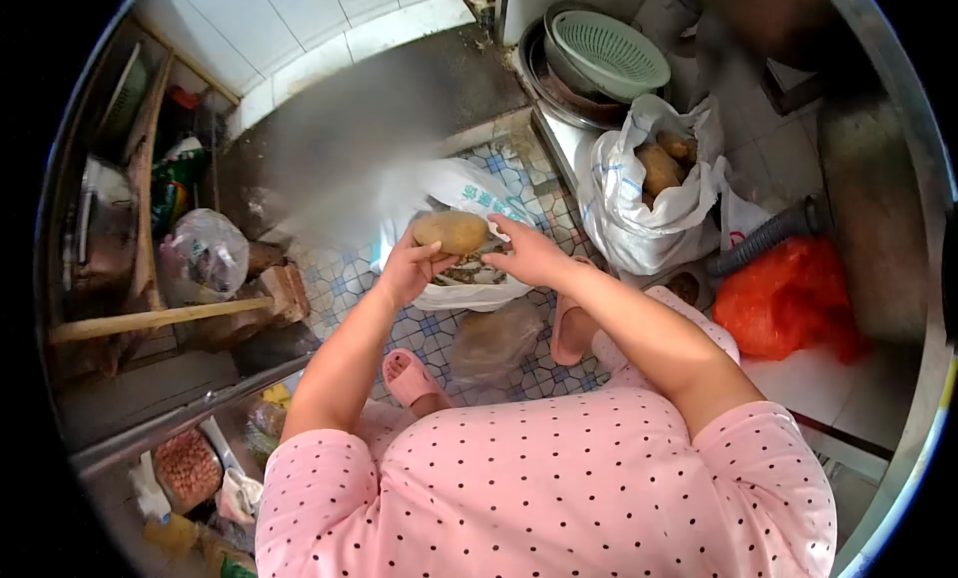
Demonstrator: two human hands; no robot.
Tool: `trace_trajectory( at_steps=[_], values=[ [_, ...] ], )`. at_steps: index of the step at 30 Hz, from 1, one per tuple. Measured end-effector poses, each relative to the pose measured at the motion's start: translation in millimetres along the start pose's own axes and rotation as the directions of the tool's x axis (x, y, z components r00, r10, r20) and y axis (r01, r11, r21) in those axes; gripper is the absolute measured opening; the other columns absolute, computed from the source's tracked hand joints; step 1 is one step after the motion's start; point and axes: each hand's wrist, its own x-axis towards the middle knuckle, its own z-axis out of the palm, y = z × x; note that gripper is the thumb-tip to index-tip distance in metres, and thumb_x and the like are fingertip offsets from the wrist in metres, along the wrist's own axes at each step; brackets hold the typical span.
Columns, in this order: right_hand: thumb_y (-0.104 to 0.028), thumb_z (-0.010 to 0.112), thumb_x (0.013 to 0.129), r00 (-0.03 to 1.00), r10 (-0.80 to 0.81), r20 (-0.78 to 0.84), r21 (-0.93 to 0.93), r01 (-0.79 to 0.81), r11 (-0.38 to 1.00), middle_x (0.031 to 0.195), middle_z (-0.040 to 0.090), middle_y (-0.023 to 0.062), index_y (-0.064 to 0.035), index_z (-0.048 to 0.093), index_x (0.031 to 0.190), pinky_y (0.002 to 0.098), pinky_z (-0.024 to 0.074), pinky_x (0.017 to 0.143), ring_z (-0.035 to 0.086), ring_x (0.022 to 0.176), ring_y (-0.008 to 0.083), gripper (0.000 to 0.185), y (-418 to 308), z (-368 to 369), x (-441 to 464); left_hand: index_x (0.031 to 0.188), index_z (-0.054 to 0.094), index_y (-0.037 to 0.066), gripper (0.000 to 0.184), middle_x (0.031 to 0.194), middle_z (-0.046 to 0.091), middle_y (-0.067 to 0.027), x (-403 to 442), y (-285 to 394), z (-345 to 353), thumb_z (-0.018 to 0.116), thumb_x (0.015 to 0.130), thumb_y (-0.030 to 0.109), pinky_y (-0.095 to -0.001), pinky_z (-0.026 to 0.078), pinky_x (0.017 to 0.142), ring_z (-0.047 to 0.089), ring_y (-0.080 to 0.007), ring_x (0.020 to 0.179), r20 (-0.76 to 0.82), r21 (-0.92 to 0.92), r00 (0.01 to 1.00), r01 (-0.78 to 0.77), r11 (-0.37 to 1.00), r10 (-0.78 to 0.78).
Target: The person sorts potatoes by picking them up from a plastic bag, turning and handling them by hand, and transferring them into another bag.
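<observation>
A large brown potato [451,233] rests in my left hand [407,267], whose fingers and thumb wrap its left end and underside. My right hand [527,255] is beside the potato's right end, its fingers spread and bent toward it, with nothing seen between them. Below both hands an open white plastic bag [469,296] lies on the tiled floor, with brown and dark scraps inside. A grey blur hides part of the area left of the bag.
On the right stand a white sack [629,234] of potatoes, a green colander [611,54] in stacked basins, and a red plastic bag [788,298]. A clear bag [494,340] lies between my slippered feet. A wooden shelf [150,179] is at the left.
</observation>
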Motion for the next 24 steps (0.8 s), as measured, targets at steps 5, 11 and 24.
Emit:
trace_trajectory(
  at_steps=[5, 11, 24],
  values=[
    [-0.033, 0.068, 0.083, 0.988, -0.035, -0.152, 0.423, 0.097, 0.901, 0.136, 0.046, 0.0194, -0.0023, 0.034, 0.140, 0.0346, 0.0381, 0.100, 0.049, 0.121, 0.0287, 0.073, -36.5, 0.5, -16.6, 0.133, 0.037, 0.010, 0.058, 0.128, 0.048, -0.0111, -59.3, 24.1, 59.2, 0.063, 0.081, 0.005, -0.0461, 0.043, 0.101, 0.052, -0.0317, 0.117, 0.101, -0.047, 0.979, -0.175, 0.984, 0.179],
    [-0.018, 0.061, 0.090, 0.906, -0.300, -0.300, 0.498, 0.416, 0.761, 0.135, 0.044, 0.0106, -0.0058, 0.037, 0.139, 0.0333, 0.0404, 0.098, 0.046, 0.120, 0.0203, 0.056, -60.9, -7.8, -34.6, 0.129, 0.042, 0.008, 0.053, 0.119, 0.054, -0.0100, -107.4, 47.7, 110.8, 0.066, 0.082, 0.004, -0.0368, 0.054, 0.084, 0.058, -0.0248, 0.103, -0.162, 0.263, 0.975, -0.104, 0.959, 0.150],
    [-0.020, 0.040, 0.101, 0.906, -0.109, -0.409, 0.800, 0.414, 0.434, 0.107, 0.060, 0.0101, -0.0009, 0.055, 0.102, 0.0319, 0.0465, 0.087, 0.057, 0.095, 0.0180, 0.024, -100.4, 9.9, -8.2, 0.136, 0.038, 0.000, 0.071, 0.121, 0.055, -0.0134, -100.0, 34.8, 106.9, 0.074, 0.076, 0.010, -0.0306, 0.047, 0.088, 0.056, -0.0212, 0.109, 0.022, 0.798, 0.859, -0.324, 0.509, 0.512]
  ],
)
